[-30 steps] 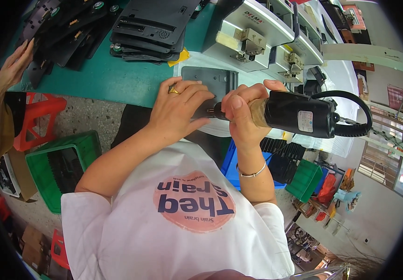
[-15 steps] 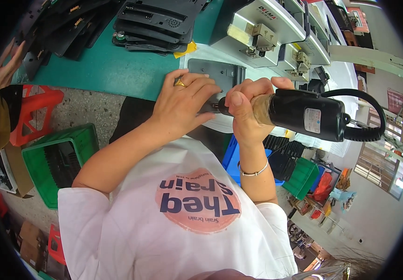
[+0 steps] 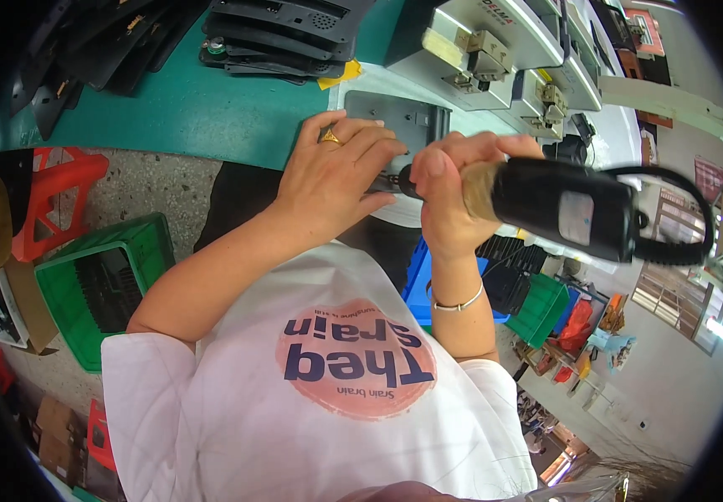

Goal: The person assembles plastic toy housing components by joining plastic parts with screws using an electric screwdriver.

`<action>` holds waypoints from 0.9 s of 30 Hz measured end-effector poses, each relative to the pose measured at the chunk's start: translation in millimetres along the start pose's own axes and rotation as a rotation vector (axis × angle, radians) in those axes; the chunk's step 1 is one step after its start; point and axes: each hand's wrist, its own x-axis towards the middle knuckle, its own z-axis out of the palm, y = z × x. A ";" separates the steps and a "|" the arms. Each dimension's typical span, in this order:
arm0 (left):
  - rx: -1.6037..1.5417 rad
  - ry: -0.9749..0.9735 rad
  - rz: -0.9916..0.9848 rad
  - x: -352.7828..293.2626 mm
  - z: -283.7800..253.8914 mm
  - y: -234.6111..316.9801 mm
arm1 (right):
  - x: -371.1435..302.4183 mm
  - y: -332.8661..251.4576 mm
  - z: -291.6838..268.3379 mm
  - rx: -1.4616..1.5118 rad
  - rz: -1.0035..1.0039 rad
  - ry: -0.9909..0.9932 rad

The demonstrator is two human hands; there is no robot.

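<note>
A black electric screwdriver lies nearly level in my right hand, its fingers wrapped around the tape-covered front end. The tool's bit points left, under the fingers of my left hand. That hand rests over a dark grey plastic panel, fingers stretched and thumb apart from them. The panel lies on a white surface, partly covered by both hands. Exactly where the bit's tip touches is hidden by my left hand.
Black plastic housings are stacked on the green tabletop, with more dark panels farther left. Box-shaped machines stand beyond my right hand. A green crate, red stool and blue bin are below table level.
The screwdriver's rear end and cord have shifted right and slightly down, and look blurred. My left hand stays over the panel. Another person's hand at the far left has left the view.
</note>
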 end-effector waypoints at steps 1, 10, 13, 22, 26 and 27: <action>0.006 -0.004 -0.001 0.4 -1.9 1.4 | 2.4 -4.4 0.0 -0.026 0.035 -0.026; 0.101 -0.121 -0.029 11.9 -10.6 9.0 | 6.4 -22.5 -35.6 0.466 0.040 0.422; 0.157 -0.159 -0.041 18.0 -10.4 11.0 | 5.1 -30.5 -69.5 0.433 -0.016 0.501; 0.246 -0.342 0.058 20.5 -36.7 19.0 | -23.4 -8.6 -107.3 0.233 0.167 0.744; 0.162 -0.277 0.176 8.6 -48.3 15.3 | -30.1 -4.0 -104.7 0.201 0.164 0.712; 0.073 -0.208 0.243 5.0 -49.8 12.9 | -30.7 -4.9 -104.9 0.193 0.165 0.704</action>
